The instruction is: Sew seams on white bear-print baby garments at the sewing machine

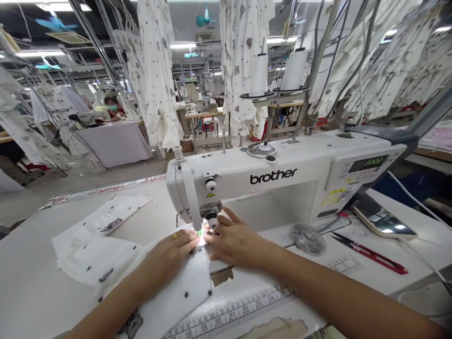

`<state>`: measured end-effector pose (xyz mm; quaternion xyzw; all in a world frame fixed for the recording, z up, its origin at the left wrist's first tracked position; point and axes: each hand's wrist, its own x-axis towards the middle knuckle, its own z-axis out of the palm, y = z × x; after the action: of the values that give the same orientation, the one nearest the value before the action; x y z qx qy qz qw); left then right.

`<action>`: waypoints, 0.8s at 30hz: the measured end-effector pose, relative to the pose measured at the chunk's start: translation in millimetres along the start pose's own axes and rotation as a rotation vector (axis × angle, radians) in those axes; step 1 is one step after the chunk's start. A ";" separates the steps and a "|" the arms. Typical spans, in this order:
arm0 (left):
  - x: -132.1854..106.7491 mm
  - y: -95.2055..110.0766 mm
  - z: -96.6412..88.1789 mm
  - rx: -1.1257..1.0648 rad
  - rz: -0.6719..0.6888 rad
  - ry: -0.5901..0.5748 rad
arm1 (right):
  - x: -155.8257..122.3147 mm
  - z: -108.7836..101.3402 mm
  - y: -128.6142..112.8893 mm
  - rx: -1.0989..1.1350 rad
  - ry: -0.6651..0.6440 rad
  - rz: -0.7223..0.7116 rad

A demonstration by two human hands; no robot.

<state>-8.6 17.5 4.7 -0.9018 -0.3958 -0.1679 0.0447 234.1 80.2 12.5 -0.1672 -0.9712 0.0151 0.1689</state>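
Note:
A white printed fabric piece (192, 282) with small dark motifs lies under the needle area of the white Brother sewing machine (243, 183). On top of it, just left of the needle, my left hand (169, 256) rests with fingers stretched out flat and a ring on one finger. My right hand (240, 242) is at the right side of the needle, its fingers bent and thumb and fingertips closed at the fabric's edge. Bright machine light washes out the fingertips and the presser foot. More of the fabric (95, 245) spreads to the left across the table.
Red-handled thread snips (370, 253), a clear plastic bobbin-like disc (308, 238) and a phone (383, 216) lie right of the machine. A ruler strip (229, 318) runs along the table front. Thread cones (259, 75) stand behind; printed fabric (157, 70) hangs beyond.

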 end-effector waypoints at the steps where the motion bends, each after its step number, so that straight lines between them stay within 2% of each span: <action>1: 0.7 -0.9 -1.3 -0.010 -0.008 -0.003 | -0.7 0.5 1.3 0.009 0.016 -0.010; 5: -3.0 2.9 -9.4 -0.037 -0.030 -0.018 | -3.3 1.2 2.9 0.061 0.039 -0.078; 10: -16.4 7.4 -12.2 -0.052 0.033 -0.039 | -4.3 1.6 -0.5 0.096 0.001 -0.108; 18: -10.1 -14.1 -2.9 -0.067 -0.059 -0.047 | -2.0 1.8 0.1 0.110 -0.011 -0.039; 24: -8.0 -17.4 1.0 -0.030 -0.111 -0.080 | -2.6 5.0 7.3 0.119 0.040 -0.043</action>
<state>-26.1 24.0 0.2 -0.8850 -0.4442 -0.1397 0.0061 237.1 86.4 6.3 -0.1362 -0.9684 0.0660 0.1981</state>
